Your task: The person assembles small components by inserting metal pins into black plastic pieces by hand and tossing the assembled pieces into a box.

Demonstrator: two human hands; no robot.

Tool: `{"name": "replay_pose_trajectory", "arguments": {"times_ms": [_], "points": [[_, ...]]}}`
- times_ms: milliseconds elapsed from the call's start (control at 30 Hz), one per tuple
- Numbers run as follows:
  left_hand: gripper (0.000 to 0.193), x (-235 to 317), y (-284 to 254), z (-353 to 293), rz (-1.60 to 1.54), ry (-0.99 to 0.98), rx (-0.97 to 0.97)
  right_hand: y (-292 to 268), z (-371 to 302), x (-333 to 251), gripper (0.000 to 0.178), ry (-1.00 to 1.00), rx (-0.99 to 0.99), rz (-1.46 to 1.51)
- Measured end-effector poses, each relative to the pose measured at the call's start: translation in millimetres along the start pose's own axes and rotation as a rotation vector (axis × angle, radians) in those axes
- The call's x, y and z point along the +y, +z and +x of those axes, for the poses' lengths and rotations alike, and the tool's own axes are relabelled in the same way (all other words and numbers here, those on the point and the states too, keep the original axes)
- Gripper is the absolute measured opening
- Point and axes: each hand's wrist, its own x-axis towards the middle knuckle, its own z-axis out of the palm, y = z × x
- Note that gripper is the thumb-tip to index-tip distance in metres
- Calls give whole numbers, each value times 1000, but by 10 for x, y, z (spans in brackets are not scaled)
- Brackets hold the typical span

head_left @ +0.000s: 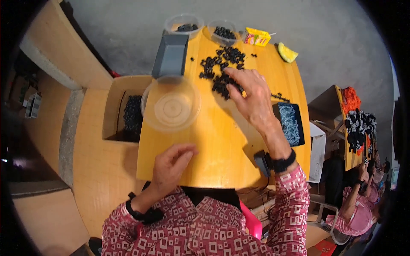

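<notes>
My right hand (252, 91) reaches over a loose pile of small black pieces (232, 55) on the wooden table. Its thumb and forefinger are spread apart at the edge of the pile, and I see nothing held between them. The pieces look rounded and shiny; their exact kind is too small to tell. Near the table's front left, my left hand (173, 164) is loosely bent with the thumb a little off the fingers, holding nothing visible. A clear round plastic tub (171, 123) stands beyond it. Black bands circle both wrists.
At the back stand two clear bowls of black pieces (184, 20) (220, 23), a yellow carton (257, 37) and a yellow-green wedge (287, 53). A grey tray (184, 47) and dark blue tray (301, 132) flank the pile. A cardboard box (112, 111) sits left; people sit right.
</notes>
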Motion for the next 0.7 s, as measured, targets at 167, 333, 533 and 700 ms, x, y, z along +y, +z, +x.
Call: {"name": "replay_pose_trajectory", "arguments": {"times_ms": [167,333,533,700], "points": [[25,249,95,239,-239,-138,-74,-258,-563,-686,42,-124,-14,209],[24,197,245,221,-604,-333,-196,-271,-836,-829,45,-12,47,325],[20,185,302,179,-608,-360,-206,-306,-968,-846,42,-26,13,342],[20,192,284,152,-388,-266,-198,-338,-1051,-835,32,-6,-57,284]]}}
